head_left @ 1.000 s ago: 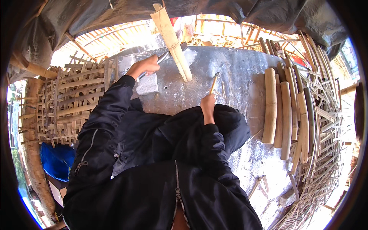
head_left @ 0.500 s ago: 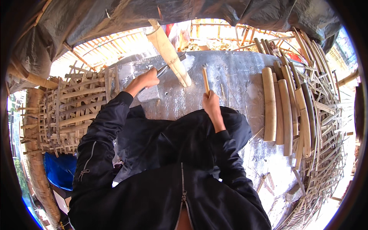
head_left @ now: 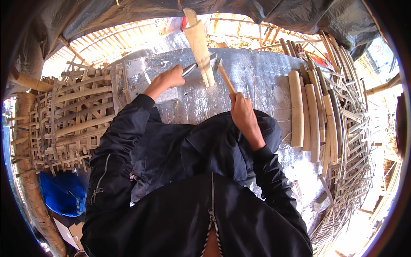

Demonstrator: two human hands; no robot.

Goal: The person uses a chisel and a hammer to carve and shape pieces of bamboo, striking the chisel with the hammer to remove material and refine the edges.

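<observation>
My left hand (head_left: 171, 78) is closed round the handle of a dark-bladed knife (head_left: 189, 69). Its blade runs across a pale split bamboo piece (head_left: 198, 42), and the tip shows on the far side; how deep it sits in the bamboo I cannot tell. The bamboo stands tilted, its lower end on the grey metal-like surface (head_left: 257, 85). In my right hand (head_left: 243, 112) is a hammer (head_left: 225, 79) with a wooden handle. Its head is just right of the bamboo, close to the blade's tip; whether they touch is unclear.
Several cut bamboo lengths (head_left: 296, 111) lie side by side on the right, with a heap of thin strips (head_left: 351, 141) beyond. A woven bamboo lattice (head_left: 81, 113) stands at left, above a blue bag (head_left: 64, 195). Dark plastic sheeting (head_left: 299, 15) hangs overhead.
The hammer has tilted left, bringing its head from apart to close beside the bamboo and blade tip. Both hands keep their holds. The whole view has shifted slightly.
</observation>
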